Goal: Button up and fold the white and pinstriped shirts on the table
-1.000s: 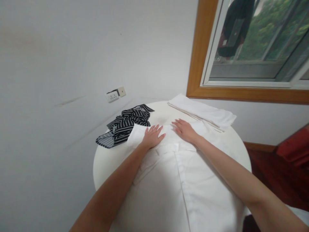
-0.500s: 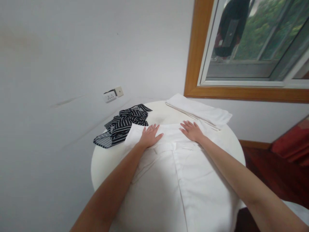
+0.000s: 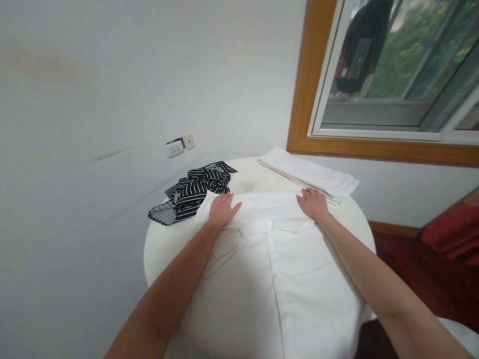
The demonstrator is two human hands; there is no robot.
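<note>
A white garment with a pocket outline and a long middle seam lies spread over the round table, its near end running down out of view. My left hand rests palm down on the left part of its far strip, fingers flat and thumb apart. At the right end of the same strip, my right hand presses down with its fingers toward the far edge and the thumb out to the side. Beyond that hand is a folded white cloth. A crumpled black-and-white striped cloth lies just past my left hand.
The round white table stands against a white wall with a socket. A wood-framed window is at the right, with a dark shape behind the glass. Red fabric hangs at the far right above a dark red floor.
My hands have moved apart along the garment's far strip: the left slightly leftward, the right farther rightward. The far strip looks flatter. The view has shifted slightly.
</note>
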